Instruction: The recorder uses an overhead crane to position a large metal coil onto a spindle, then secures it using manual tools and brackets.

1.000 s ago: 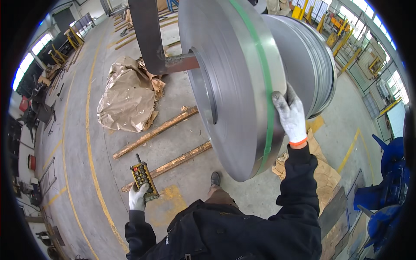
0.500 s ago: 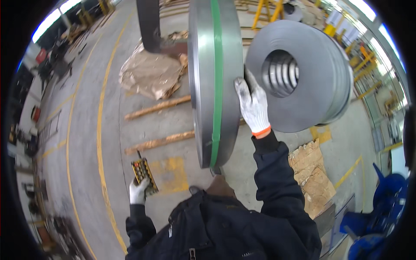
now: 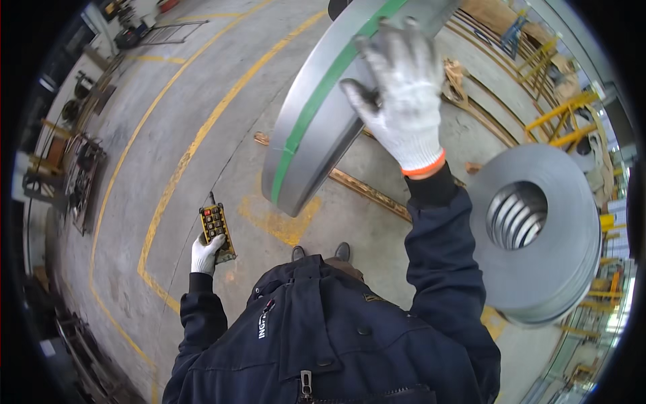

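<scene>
My left hand (image 3: 204,256), in a white knitted glove, is closed around a yellow-and-black handheld remote control (image 3: 215,227) with rows of buttons and a short antenna. In front of me a narrow steel coil (image 3: 336,111) stands on edge, a green strap (image 3: 313,111) running along its outer face. My right hand (image 3: 404,97), in a white glove with an orange cuff and darkened fingers, is raised at the coil's right side. Its fingers are spread and overlap the coil; whether they touch it I cannot tell. The coil's upper end runs out of view.
To my right lies a stack of steel coils (image 3: 494,269) with a round central hole. Wooden beams (image 3: 370,193) lie on the floor beyond the standing coil. Yellow floor lines (image 3: 195,145) curve along the left, and yellow metal frames (image 3: 572,124) stand at the far right.
My view has turned left, so the standing coil now slants and the stack appears lower and further right. My right hand has moved up, its fingers spreading. The left keeps hold of the remote control.
</scene>
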The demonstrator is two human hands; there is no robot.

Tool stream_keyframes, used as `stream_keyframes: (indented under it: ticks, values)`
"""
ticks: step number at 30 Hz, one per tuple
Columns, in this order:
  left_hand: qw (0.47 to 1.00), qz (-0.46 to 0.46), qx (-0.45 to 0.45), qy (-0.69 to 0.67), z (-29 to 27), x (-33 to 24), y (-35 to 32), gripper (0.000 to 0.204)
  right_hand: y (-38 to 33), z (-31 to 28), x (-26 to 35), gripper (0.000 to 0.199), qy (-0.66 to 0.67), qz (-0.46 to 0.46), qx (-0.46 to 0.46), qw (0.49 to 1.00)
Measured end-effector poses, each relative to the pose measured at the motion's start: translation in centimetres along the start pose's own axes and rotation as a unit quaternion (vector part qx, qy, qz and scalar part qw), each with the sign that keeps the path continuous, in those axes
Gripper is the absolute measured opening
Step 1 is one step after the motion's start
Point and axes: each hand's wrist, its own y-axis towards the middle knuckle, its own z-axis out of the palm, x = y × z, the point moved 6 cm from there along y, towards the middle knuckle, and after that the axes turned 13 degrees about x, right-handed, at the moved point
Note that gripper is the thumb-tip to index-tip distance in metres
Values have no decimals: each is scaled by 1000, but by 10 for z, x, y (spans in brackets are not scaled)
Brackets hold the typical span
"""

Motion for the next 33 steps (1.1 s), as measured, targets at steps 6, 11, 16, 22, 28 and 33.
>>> stream_keyframes:
  ticks: [6, 11, 16, 22, 28, 33]
  values:
    - [996, -10, -84, -43, 0, 12, -14, 42, 99, 71, 9, 51, 113, -139, 117, 977]
    - [988, -32, -139, -56, 12, 25, -29, 40, 175, 119, 33, 51, 67, -209, 148, 964]
    - [982, -50, -160, -92, 34, 26, -10, 32, 228, 182, 67, 75, 55, -230, 234, 943]
    - [975, -64, -188, -100, 44, 18, 24, 32, 262, 235, 113, 47, -26, -384, 230, 894]
    - [976, -84, -176, -98, 15, 38, 97, 31, 290, 278, 152, 36, 41, -419, 191, 887]
    - [980, -140, -124, -62, -7, 40, 148, 37, 312, 297, 160, 37, 51, -444, 211, 870]
